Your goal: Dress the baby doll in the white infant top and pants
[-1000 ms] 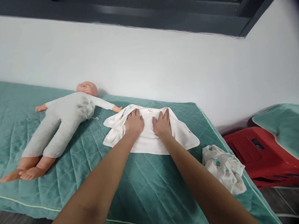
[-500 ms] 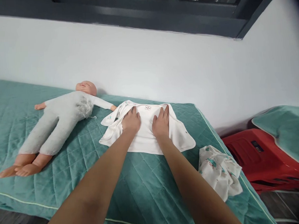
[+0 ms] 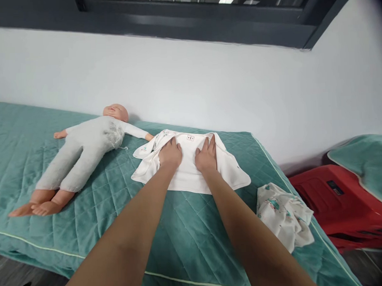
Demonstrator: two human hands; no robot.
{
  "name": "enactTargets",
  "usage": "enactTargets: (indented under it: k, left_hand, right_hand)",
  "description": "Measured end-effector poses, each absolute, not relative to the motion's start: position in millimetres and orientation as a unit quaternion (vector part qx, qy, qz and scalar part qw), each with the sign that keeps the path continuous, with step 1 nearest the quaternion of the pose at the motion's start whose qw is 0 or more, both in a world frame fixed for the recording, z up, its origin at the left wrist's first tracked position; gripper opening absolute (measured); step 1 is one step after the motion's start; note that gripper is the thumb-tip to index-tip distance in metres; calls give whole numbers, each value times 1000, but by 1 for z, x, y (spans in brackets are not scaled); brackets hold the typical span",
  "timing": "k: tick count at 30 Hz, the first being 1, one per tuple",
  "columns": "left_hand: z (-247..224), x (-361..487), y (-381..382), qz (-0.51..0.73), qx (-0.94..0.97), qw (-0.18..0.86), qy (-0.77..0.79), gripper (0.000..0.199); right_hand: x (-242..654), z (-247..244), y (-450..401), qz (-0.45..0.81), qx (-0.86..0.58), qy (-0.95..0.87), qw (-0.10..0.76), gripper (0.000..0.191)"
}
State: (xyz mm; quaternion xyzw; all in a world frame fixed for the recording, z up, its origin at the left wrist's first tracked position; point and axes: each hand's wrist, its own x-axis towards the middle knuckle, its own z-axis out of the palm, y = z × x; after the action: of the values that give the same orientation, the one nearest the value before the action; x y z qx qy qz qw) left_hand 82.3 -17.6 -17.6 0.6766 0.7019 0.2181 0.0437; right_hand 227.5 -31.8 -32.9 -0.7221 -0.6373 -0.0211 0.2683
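Note:
A white baby shirt (image 3: 189, 170) lies spread open on the green quilted cover, its inside facing up and a small printed label showing at the neck. My left hand (image 3: 171, 154) lies on the shirt's left side, fingers stretched out under the folded front edge. On the right side, my right hand (image 3: 206, 155) rests flat with fingers apart, their tips near the collar. A baby doll (image 3: 86, 137) with a pale cloth body lies on its back to the left; its near hand touches or almost touches the shirt's sleeve.
A crumpled white printed garment (image 3: 284, 215) lies near the right edge of the green quilted cover (image 3: 188, 231). Beyond that edge stands a red plastic object (image 3: 345, 203) with green cloth (image 3: 375, 164) over it. A white wall (image 3: 188, 80) and dark window frame (image 3: 173, 23) rise behind.
The view has shifted slightly, so everything sits a little further right. Both hands stay on the shirt in nearly the same place, and the doll and crumpled garment have not moved.

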Motion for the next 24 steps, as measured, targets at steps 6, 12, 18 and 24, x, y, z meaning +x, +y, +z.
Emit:
enactTargets:
  k: [6,12,18,24]
  left_hand:
    - [-19,83,-14,190,667,82,716,56]
    - [-16,82,-14,185,642,103,736,56]
    - [-16,82,-14,188,631,106,745,57]
    - [-19,83,-11,190,633,98,744,56]
  right_hand:
    - [228,-34,-24,38,-748,-626,217,73]
    - [226,-26,-25,47,-758,-629,165,74]
    - [226,-27,-28,23,-740,-652,167,64]
    - [230,-29,-27,6,-722,-675,153,58]
